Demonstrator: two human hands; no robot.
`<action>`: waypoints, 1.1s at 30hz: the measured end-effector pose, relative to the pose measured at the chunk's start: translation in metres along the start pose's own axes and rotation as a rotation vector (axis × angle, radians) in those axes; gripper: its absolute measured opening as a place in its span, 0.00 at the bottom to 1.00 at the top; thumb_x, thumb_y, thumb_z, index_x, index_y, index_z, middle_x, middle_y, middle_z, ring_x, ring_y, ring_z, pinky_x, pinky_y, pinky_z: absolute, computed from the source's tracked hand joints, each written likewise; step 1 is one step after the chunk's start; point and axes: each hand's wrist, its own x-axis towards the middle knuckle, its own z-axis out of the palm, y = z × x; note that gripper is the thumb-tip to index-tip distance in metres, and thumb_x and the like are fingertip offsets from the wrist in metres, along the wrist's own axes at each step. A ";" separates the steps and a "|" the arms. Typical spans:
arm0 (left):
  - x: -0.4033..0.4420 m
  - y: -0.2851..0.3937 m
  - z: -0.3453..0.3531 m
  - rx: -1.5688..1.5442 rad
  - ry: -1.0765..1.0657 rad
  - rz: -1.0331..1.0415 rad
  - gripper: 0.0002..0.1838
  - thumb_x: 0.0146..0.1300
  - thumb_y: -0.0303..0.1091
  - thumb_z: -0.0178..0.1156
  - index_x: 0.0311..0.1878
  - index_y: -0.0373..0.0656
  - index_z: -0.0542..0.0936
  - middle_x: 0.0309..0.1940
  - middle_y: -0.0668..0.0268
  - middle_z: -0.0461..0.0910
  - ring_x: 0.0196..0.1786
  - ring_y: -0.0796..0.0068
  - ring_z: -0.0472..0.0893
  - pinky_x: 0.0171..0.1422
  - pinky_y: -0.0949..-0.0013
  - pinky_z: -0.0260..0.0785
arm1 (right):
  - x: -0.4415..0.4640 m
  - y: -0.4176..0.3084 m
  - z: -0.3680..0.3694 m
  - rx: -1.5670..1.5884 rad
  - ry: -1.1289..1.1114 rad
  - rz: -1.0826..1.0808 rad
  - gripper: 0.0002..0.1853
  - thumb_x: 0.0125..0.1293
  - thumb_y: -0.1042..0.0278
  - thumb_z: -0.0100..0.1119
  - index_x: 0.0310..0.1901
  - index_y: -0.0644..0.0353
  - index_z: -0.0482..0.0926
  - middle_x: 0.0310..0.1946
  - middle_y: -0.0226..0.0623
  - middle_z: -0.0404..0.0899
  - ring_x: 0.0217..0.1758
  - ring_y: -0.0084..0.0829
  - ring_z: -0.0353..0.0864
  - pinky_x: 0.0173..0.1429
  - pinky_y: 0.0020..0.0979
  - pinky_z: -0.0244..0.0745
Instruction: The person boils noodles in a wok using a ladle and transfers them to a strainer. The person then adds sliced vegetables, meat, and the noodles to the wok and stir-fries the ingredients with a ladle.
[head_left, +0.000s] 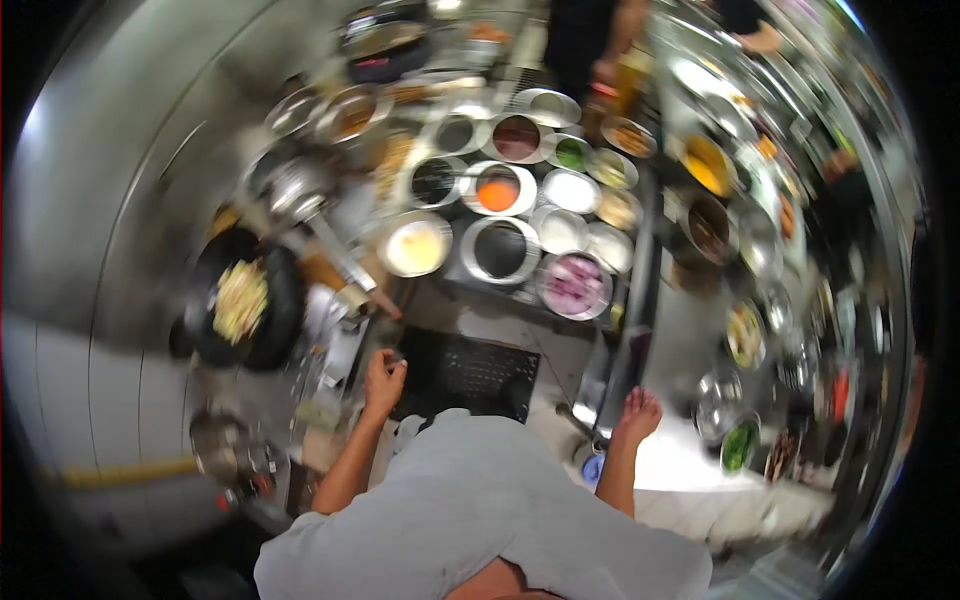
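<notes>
My left hand (385, 380) is closed, with thumb and fingers drawn together beside the stove counter. A small dark patch shows at its fingertips; whether it is a held thing I cannot make out. The handle of a ladle (345, 255) ends just above this hand. Further left, a black wok (285, 315) on the stove holds pale shredded food (240, 300). Out to the right, my right hand (640, 412) hangs by the edge of the steel counter (680, 350), fingers loosely bent and apart, nothing visible in them. Motion blurs the view.
Ahead stand several metal pots, among them a pot of chopped purple onion (575, 285) and a pot with orange contents (497, 190). A black perforated mat (480, 375) lies on the floor. Bowls, including one of greens (740, 445), line the right counter. Another person's arm (622, 45) shows at the back.
</notes>
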 end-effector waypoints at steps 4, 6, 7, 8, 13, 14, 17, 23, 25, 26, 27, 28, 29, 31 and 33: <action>-0.029 -0.094 -0.068 0.138 0.574 -0.226 0.30 0.59 0.36 0.67 0.60 0.31 0.70 0.60 0.45 0.71 0.68 0.46 0.67 0.73 0.45 0.57 | -0.069 0.093 0.078 -0.329 -0.616 0.288 0.10 0.71 0.62 0.58 0.50 0.51 0.74 0.47 0.40 0.82 0.43 0.40 0.85 0.40 0.35 0.83; -0.033 -0.139 -0.078 0.464 0.946 -0.559 0.41 0.55 0.43 0.70 0.67 0.32 0.63 0.69 0.41 0.60 0.73 0.42 0.60 0.75 0.47 0.55 | -0.123 0.125 0.143 -0.557 -0.852 0.550 0.13 0.71 0.58 0.59 0.52 0.53 0.75 0.48 0.40 0.82 0.44 0.39 0.85 0.42 0.32 0.83; -0.034 -0.161 -0.081 0.451 0.971 -0.597 0.41 0.55 0.43 0.70 0.67 0.32 0.63 0.69 0.41 0.60 0.73 0.42 0.60 0.75 0.47 0.55 | -0.150 0.140 0.173 -0.625 -0.981 0.659 0.14 0.72 0.57 0.59 0.52 0.55 0.75 0.49 0.40 0.81 0.44 0.38 0.85 0.42 0.32 0.83; -0.033 -0.183 -0.082 0.310 0.941 -0.755 0.45 0.53 0.46 0.71 0.68 0.32 0.63 0.70 0.40 0.60 0.73 0.41 0.59 0.75 0.47 0.55 | -0.175 0.160 0.200 -0.721 -1.072 0.656 0.15 0.72 0.57 0.59 0.53 0.56 0.75 0.50 0.41 0.81 0.46 0.36 0.85 0.44 0.33 0.82; -0.045 -0.246 -0.080 -0.049 0.762 -1.014 0.50 0.48 0.56 0.73 0.67 0.35 0.63 0.65 0.43 0.66 0.68 0.42 0.67 0.73 0.46 0.57 | -0.227 0.328 0.305 -1.030 -1.447 -0.351 0.34 0.70 0.46 0.58 0.63 0.72 0.69 0.60 0.56 0.75 0.57 0.51 0.80 0.60 0.43 0.73; -0.045 -0.256 -0.077 -0.003 0.729 -0.941 0.49 0.49 0.57 0.72 0.66 0.35 0.63 0.63 0.44 0.68 0.66 0.44 0.69 0.72 0.46 0.59 | -0.229 0.357 0.322 -1.080 -1.477 -0.225 0.34 0.69 0.49 0.59 0.63 0.73 0.70 0.59 0.59 0.75 0.60 0.56 0.77 0.66 0.44 0.68; -0.044 -0.258 -0.078 0.015 0.698 -0.982 0.47 0.51 0.57 0.71 0.66 0.36 0.64 0.62 0.46 0.69 0.67 0.46 0.69 0.71 0.47 0.60 | -0.251 0.362 0.366 -1.537 -1.522 -0.202 0.30 0.66 0.55 0.62 0.60 0.71 0.72 0.53 0.61 0.80 0.59 0.56 0.79 0.64 0.45 0.70; -0.040 -0.248 -0.100 -0.079 0.671 -1.048 0.38 0.54 0.52 0.69 0.61 0.36 0.69 0.59 0.47 0.73 0.65 0.45 0.71 0.69 0.45 0.62 | -0.273 0.316 0.381 -1.450 -1.414 -0.564 0.17 0.62 0.56 0.63 0.40 0.64 0.77 0.26 0.45 0.82 0.26 0.42 0.84 0.34 0.40 0.79; -0.039 -0.261 -0.106 -0.130 0.674 -1.018 0.36 0.55 0.50 0.68 0.61 0.36 0.70 0.58 0.47 0.73 0.65 0.45 0.71 0.69 0.44 0.62 | -0.285 0.282 0.380 -1.204 -1.447 0.073 0.13 0.66 0.60 0.62 0.36 0.62 0.77 0.19 0.38 0.77 0.19 0.33 0.77 0.27 0.35 0.74; -0.037 -0.273 -0.104 -0.274 0.795 -0.860 0.33 0.55 0.46 0.66 0.60 0.36 0.71 0.57 0.47 0.74 0.62 0.45 0.74 0.65 0.45 0.67 | -0.291 0.261 0.375 -1.201 -1.442 0.076 0.13 0.66 0.60 0.62 0.36 0.62 0.77 0.19 0.38 0.77 0.19 0.33 0.77 0.27 0.35 0.74; -0.036 -0.281 -0.104 -0.418 0.906 -0.695 0.31 0.55 0.42 0.65 0.59 0.36 0.72 0.56 0.47 0.75 0.59 0.46 0.77 0.61 0.46 0.71 | -0.296 0.238 0.362 -1.109 -1.441 0.168 0.11 0.67 0.62 0.61 0.34 0.61 0.75 0.17 0.34 0.72 0.17 0.27 0.72 0.23 0.32 0.70; -0.034 -0.280 -0.109 -0.418 0.897 -0.693 0.31 0.55 0.42 0.65 0.59 0.36 0.72 0.56 0.47 0.75 0.59 0.46 0.77 0.61 0.46 0.71 | -0.291 0.224 0.348 -1.016 -1.434 0.256 0.10 0.67 0.64 0.59 0.32 0.60 0.74 0.15 0.29 0.68 0.15 0.21 0.68 0.19 0.28 0.66; -0.029 -0.273 -0.121 -0.898 0.847 -0.547 0.29 0.55 0.39 0.63 0.58 0.35 0.72 0.54 0.48 0.76 0.55 0.48 0.79 0.56 0.48 0.74 | -0.276 0.215 0.329 -0.941 -1.455 0.290 0.08 0.67 0.66 0.59 0.35 0.61 0.74 0.16 0.30 0.69 0.15 0.22 0.68 0.19 0.28 0.67; -0.019 -0.227 -0.159 -1.598 0.664 -0.392 0.24 0.56 0.32 0.60 0.56 0.36 0.73 0.46 0.53 0.81 0.40 0.54 0.84 0.43 0.57 0.81 | -0.266 0.191 0.310 -0.861 -1.446 0.318 0.07 0.67 0.68 0.58 0.37 0.62 0.74 0.17 0.31 0.70 0.14 0.24 0.68 0.18 0.29 0.67; -0.002 -0.213 -0.183 -1.760 0.556 -0.450 0.23 0.56 0.31 0.60 0.57 0.37 0.74 0.40 0.54 0.82 0.36 0.57 0.83 0.42 0.59 0.80 | -0.285 0.129 0.299 -0.754 -1.401 0.502 0.12 0.69 0.70 0.55 0.52 0.58 0.72 0.19 0.28 0.66 0.13 0.20 0.63 0.18 0.27 0.69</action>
